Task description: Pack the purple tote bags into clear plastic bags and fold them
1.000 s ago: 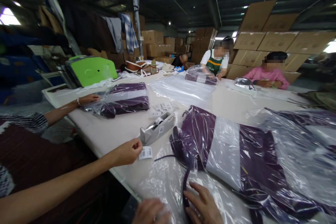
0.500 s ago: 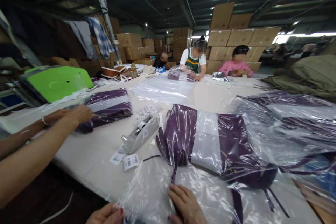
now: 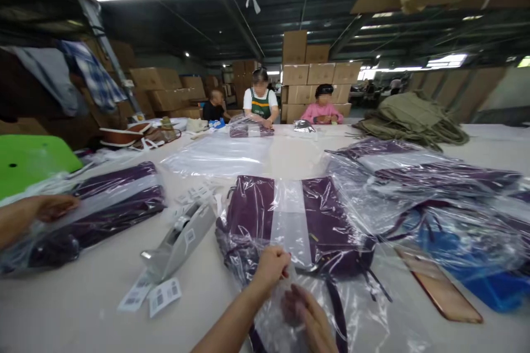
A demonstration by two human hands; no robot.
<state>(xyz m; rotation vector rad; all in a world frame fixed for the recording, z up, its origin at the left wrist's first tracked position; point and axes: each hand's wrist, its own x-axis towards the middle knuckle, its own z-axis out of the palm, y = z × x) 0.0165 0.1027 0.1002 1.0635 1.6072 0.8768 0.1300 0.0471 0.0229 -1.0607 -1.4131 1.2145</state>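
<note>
In front of me lies a purple bag with straps [image 3: 248,201], inside a clear plastic bag [image 3: 372,314] and wrapped across its middle by a pale band [image 3: 290,215]. My left hand [image 3: 271,267] is closed in a pinch on the plastic, over the lower part of the purple bag. Just below and right of it, my right hand [image 3: 308,320] is at the loose plastic, its fingers bent and blurred; whether they grip is unclear. To the left stands a grey tape dispenser [image 3: 186,240], with white barcode labels [image 3: 164,296] near its front end.
At the left, another person's hand [image 3: 56,208] touches a wrapped purple bag [image 3: 120,193]. More wrapped bags [image 3: 414,162] lie at right, near a phone-like copper slab [image 3: 449,292] and blue plastic [image 3: 476,276]. Across the table are co-workers [image 3: 260,102] and olive fabric [image 3: 414,116].
The view has swung right. My left hand has moved from the plastic's near left edge up over the purple bag. My right hand has turned and lifted from lying flat on the plastic.
</note>
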